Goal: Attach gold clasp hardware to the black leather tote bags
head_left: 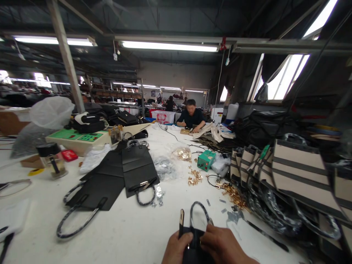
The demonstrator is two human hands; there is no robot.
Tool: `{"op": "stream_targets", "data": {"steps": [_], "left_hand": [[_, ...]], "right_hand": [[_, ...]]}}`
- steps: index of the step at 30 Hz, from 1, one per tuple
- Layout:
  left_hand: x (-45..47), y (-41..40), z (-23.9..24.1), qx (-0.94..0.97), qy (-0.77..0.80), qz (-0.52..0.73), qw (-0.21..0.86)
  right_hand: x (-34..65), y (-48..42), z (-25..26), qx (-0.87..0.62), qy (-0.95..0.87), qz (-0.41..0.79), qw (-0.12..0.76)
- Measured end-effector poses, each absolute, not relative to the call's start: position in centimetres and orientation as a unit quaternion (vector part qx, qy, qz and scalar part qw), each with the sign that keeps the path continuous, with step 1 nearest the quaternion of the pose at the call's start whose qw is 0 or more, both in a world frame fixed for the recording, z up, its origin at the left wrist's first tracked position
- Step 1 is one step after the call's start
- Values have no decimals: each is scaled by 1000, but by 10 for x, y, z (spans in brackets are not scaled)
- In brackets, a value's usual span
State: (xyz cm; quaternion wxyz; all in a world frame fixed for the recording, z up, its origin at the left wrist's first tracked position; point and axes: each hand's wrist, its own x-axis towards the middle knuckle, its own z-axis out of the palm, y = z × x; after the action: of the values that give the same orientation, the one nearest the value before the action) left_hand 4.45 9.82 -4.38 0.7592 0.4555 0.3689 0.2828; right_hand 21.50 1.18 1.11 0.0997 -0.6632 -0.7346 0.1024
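Observation:
Low in the view, both of my hands grip a small black bag piece (194,240) with a looped handle (200,211) rising from it. My left hand (176,248) pinches its left side, next to an upright black strap tab with a gold end (181,220). My right hand (223,245) closes over the right side. The lower part of the piece is cut off by the frame edge.
Black bag panels with handles (110,179) lie on the white table (123,234). Gold hardware (233,194), a green box (206,160), and striped beige bags (297,172) sit at the right. A glue jar (52,159) stands left. A seated person (191,119) works at the far end.

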Motion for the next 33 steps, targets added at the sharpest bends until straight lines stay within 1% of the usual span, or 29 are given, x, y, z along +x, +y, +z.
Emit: {"op": "stream_targets", "data": {"steps": [2,5,9,12,14,20,23,28,33], "left_hand": [[45,97,-40,460,373,287,753],[42,92,-26,470,374,301,740],[39,85,-11,485,375,305,729],[40,83,-11,489,387,295,724],[42,84,-14,494,397,288,717],[47,90,-20,534,423,267,681],[47,90,-22,533,413,274,686],[45,89,-23,511,392,282,711],[42,82,-14,485,387,291,728]], "right_hand": [[213,12,10,-669,-731,96,94],[212,10,13,-668,-728,116,101],[212,3,17,-670,-711,152,151],[213,0,17,-682,-688,161,186],[214,0,18,-695,-679,156,180],[217,6,22,-717,-677,132,106],[218,8,19,-716,-679,131,90],[218,8,16,-706,-686,145,100],[214,5,10,-693,-687,182,123]]}}
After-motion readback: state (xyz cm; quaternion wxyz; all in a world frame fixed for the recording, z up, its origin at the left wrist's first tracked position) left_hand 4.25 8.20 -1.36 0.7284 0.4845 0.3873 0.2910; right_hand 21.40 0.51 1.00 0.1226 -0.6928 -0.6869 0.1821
